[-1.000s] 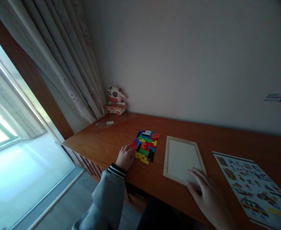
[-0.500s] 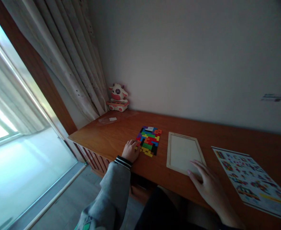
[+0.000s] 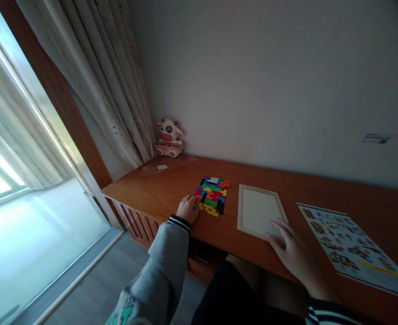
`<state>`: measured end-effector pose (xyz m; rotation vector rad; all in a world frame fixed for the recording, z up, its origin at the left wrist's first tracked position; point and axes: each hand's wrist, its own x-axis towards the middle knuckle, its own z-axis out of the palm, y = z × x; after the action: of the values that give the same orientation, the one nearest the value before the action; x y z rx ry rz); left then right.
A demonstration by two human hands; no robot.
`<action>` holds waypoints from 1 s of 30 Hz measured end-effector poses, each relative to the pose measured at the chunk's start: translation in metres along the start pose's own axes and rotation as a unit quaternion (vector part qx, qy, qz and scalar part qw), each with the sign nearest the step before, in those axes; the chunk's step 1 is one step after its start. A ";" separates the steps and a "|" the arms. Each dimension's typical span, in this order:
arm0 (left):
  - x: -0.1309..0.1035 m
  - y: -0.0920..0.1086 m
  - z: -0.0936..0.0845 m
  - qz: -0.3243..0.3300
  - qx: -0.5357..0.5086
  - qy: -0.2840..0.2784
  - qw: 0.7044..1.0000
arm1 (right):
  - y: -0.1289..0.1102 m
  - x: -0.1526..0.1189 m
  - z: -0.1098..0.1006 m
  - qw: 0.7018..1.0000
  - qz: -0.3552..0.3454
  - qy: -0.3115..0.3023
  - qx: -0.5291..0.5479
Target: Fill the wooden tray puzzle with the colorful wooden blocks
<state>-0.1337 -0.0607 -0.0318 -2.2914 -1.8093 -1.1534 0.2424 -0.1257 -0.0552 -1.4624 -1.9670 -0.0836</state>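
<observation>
Colourful flat block-puzzle pieces (image 3: 213, 195) lie fitted together in a rough rectangle on the wooden desk, with a small white label or paper on the far end. My left hand (image 3: 188, 209) is at their near left edge, its fingers curled against the yellow and orange pieces. What the fingertips may grip is hidden. To the right lies a shallow wooden puzzle tray (image 3: 240, 212) with a pale, bare bottom. My right hand (image 3: 292, 250) is open over the tray's near right corner, thumb and fingers apart, holding nothing.
A printed pattern sheet (image 3: 348, 241) lies on the desk (image 3: 171, 189) at the right. A cow-shaped toy (image 3: 169, 137) stands in the far left corner, near clear plastic and a small white paper (image 3: 162, 167). A curtain (image 3: 107, 90) and window are on the left.
The view has shifted slightly. My left hand stays at the puzzle's left edge with its fingers drawn in a little more. My right hand remains over the tray corner.
</observation>
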 end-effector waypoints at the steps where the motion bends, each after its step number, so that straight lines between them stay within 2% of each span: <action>1: 0.000 -0.001 0.000 -0.004 -0.005 -0.001 1.000 | 0.000 0.000 0.000 1.000 0.002 -0.002 0.002; 9: 0.000 -0.005 -0.001 -0.018 -0.023 -0.007 1.000 | 0.001 0.000 -0.001 1.000 0.001 -0.004 0.002; 20: -0.002 -0.004 -0.001 -0.056 0.013 -0.033 0.998 | 0.002 -0.001 0.000 1.000 -0.009 -0.013 0.000; 30: -0.003 0.002 -0.006 -0.036 0.010 -0.049 0.998 | 0.003 -0.003 0.001 1.000 -0.012 -0.017 0.000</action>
<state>-0.1357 -0.0658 -0.0282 -2.3290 -1.9426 -1.0455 0.2446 -0.1271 -0.0585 -1.4498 -2.0114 -0.0710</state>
